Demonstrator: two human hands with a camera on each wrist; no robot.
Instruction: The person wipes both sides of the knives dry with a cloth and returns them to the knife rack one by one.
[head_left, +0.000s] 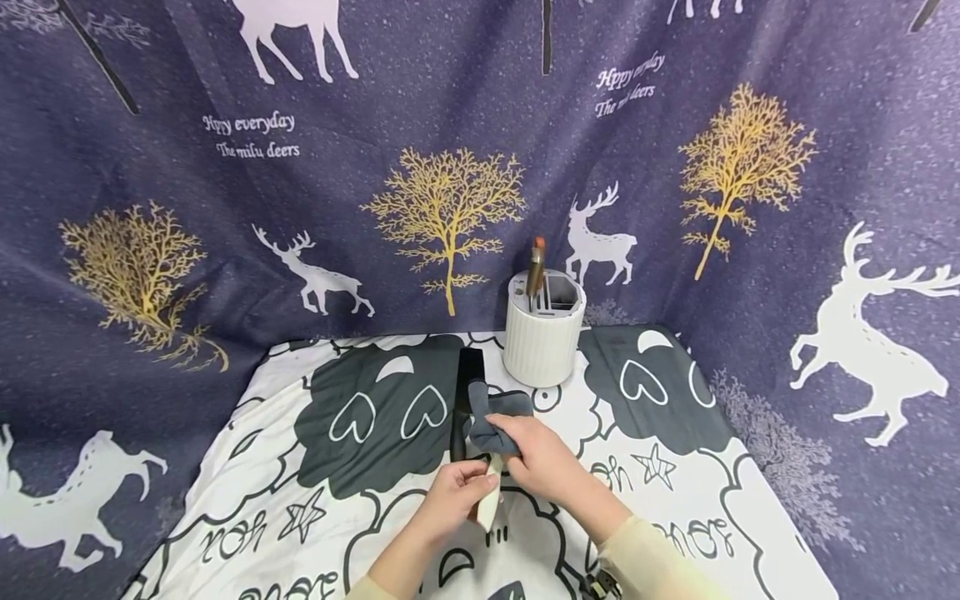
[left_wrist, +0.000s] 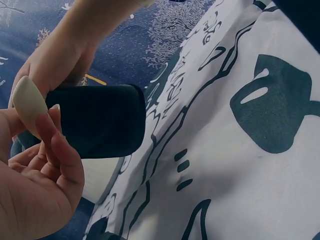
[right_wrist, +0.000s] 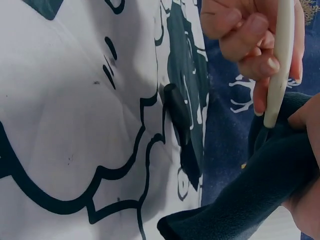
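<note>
"Where's the pale handle (head_left: 489, 504)?"

"Over the sheet (head_left: 247, 492), between both hands, nearer the person than the white holder (head_left: 542, 354). Its far end is hidden by the cloth (head_left: 497, 423)."

"What are the hands doing?"

"The left hand (head_left: 457, 497) pinches the handle with thumb and fingers. The right hand (head_left: 542, 457) grips the bunched cloth."

"How can that go well?"

"It looks like wiping. The left hand should hold tight, and the cloth should slide slowly along the long way. The hidden end could be sharp, so thick cloth should stay under the right fingers."

"Which way does it point?"

"Its long way runs from the cloth back toward the person, leaning a bit left. The bare end points at the person."
</note>
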